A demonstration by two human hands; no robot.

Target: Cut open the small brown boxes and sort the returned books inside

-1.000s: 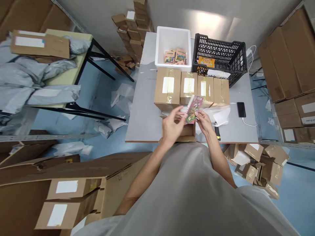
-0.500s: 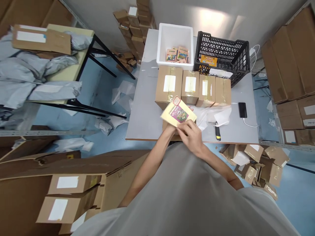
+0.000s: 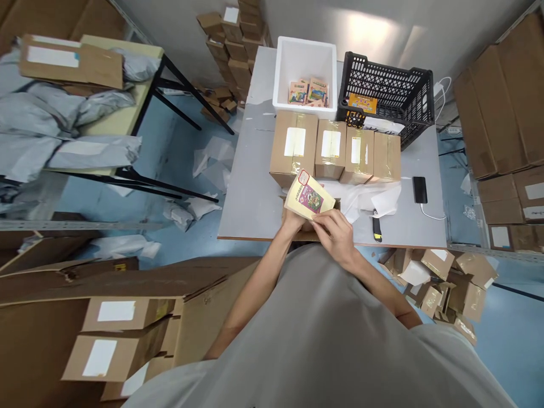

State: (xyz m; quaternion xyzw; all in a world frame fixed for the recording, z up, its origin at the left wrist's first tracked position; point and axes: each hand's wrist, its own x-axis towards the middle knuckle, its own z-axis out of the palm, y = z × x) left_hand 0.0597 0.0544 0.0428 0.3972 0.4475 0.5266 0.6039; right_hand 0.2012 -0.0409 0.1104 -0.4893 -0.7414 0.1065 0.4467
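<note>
Both hands hold a small pale yellow book (image 3: 309, 195) with a purple picture and a red-edged label on its cover. It is tilted above the front of the table. My left hand (image 3: 291, 220) grips it from below on the left, its fingers mostly hidden behind. At the lower right corner, the thumb and fingers of my right hand (image 3: 335, 231) pinch the edge. Beneath the book is a cardboard box (image 3: 306, 234), largely covered by the book and my hands.
Taped cartons (image 3: 293, 144) stand in a row across the grey table (image 3: 246, 187). Behind them are a white bin (image 3: 283, 73) with small colourful packs and a black crate (image 3: 389, 85). White paper (image 3: 369, 198), a utility knife (image 3: 377, 228) and a charging phone (image 3: 420, 190) lie to the right.
The book has turned and tilted slightly, so its cover faces me at a different angle. My right hand has shifted a little to the right, still at the book's corner.
</note>
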